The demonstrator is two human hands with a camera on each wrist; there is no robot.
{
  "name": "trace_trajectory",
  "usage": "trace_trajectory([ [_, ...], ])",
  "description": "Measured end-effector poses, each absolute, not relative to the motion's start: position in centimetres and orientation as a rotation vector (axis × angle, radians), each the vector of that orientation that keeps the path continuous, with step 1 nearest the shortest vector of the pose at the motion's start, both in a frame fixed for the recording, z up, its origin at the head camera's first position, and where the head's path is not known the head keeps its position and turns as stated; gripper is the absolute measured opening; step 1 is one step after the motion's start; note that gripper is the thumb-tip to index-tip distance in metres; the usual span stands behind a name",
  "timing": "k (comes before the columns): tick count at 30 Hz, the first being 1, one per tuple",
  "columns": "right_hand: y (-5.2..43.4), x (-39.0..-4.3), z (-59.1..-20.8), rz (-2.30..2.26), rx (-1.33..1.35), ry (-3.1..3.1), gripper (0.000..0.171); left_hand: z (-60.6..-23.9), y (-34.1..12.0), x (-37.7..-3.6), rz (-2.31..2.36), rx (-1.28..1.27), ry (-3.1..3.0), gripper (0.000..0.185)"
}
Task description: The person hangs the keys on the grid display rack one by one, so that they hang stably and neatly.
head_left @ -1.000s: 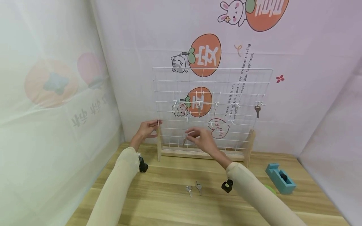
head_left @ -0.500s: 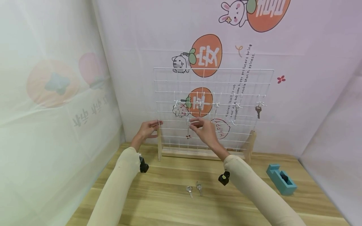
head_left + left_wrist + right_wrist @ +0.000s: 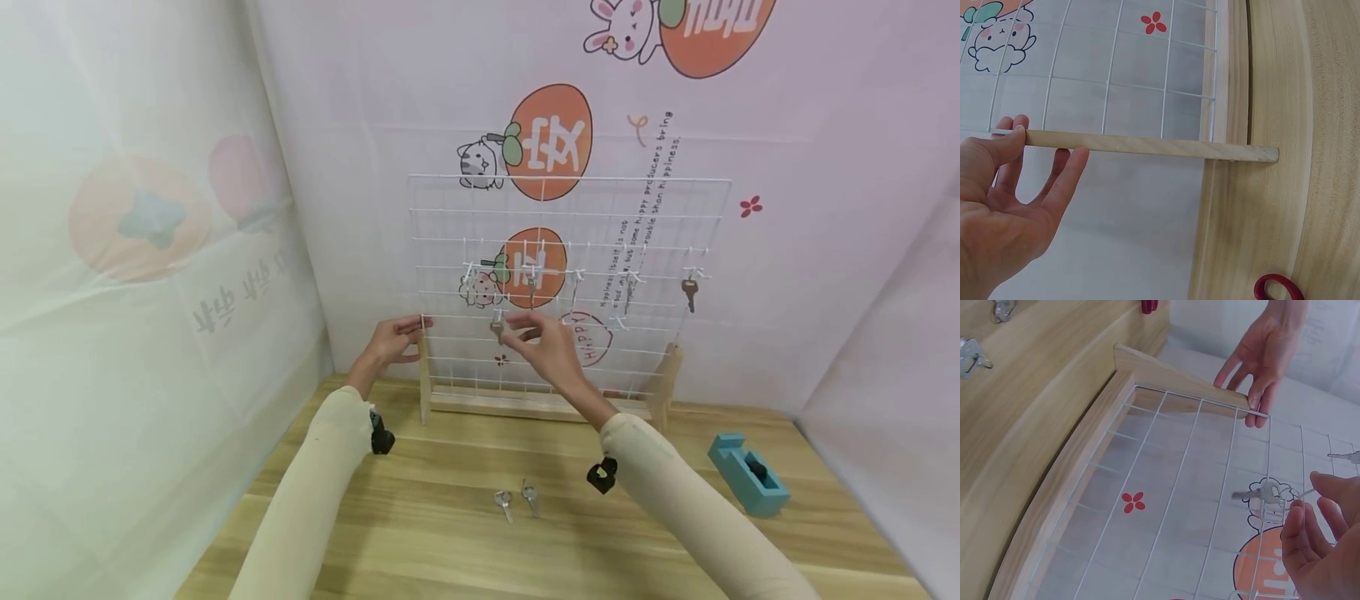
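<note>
A white wire grid [image 3: 570, 212] stands upright in a wooden base [image 3: 525, 404] at the table's back. My left hand [image 3: 393, 342] holds the top of the left wooden post [image 3: 1147, 145], thumb in front and fingers behind. A silver key [image 3: 497, 327] hangs on a white hook in the grid's lower left part, blade down. My right hand [image 3: 536, 337] hovers just right of that key [image 3: 1261, 491]. In the right wrist view its thumb and forefinger stand slightly apart at the hook's tip, and I see no grip on the key.
Several more keys hang on hooks higher up, among them a dark key [image 3: 689, 292] at the right. Two silver keys [image 3: 502, 502] [image 3: 529, 497] lie on the wooden table in front. A blue tape dispenser [image 3: 748, 473] sits at the right. Printed fabric walls close in the space.
My right hand rose from low on the grid, carrying the key up to the hook. The key now hangs there with the fingers beside it. My left hand stayed on the post.
</note>
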State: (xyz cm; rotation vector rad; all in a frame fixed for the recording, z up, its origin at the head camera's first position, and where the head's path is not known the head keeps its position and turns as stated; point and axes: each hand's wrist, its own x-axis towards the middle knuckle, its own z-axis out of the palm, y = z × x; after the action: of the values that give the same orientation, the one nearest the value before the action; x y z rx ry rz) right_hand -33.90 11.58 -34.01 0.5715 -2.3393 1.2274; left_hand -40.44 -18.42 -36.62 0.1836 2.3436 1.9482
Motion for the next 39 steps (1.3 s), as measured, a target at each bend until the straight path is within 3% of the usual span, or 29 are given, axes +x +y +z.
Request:
trace_trajectory([
  [19, 13.8, -29.6, -37.3, 1.041, 0.834, -2.504, 0.020, -36.0, -18.7, -40.6, 1.983, 0.174, 2.336, 0.038],
  [39, 15.0, -26.3, -45.3, 0.982, 1.106, -2.626, 0.020, -36.6, -18.1, -40.1, 1.956, 0.166, 2.375, 0.039],
])
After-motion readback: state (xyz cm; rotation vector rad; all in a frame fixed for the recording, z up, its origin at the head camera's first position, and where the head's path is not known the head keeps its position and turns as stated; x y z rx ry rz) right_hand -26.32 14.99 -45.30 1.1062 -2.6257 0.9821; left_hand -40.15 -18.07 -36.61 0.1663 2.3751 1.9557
